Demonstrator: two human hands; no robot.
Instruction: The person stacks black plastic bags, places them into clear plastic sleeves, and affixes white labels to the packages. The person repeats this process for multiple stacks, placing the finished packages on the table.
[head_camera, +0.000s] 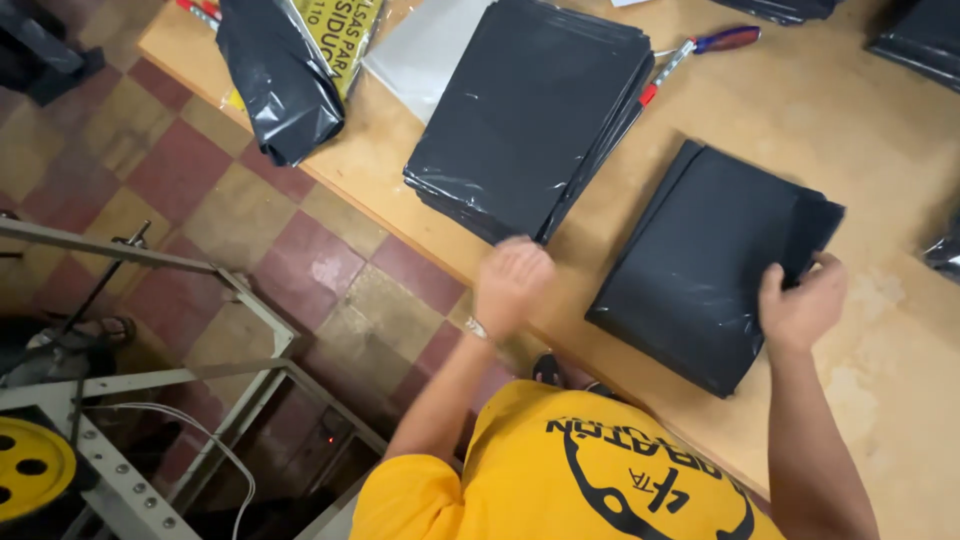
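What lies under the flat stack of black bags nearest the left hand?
The stack of black bags rests on a grey sheet and the wooden table. A red-tipped tool pokes out at its right; anything beneath is covered.

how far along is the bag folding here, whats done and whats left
Done, by the look of it: a neat stack of black bags lies flat on the wooden table. In hand: the right hand grips the edge of a folded black bag, while the left hand, blurred, is at the stack's near corner. Possibly left: a loose crumpled black bag at the table's far end. How many remain cannot be told.
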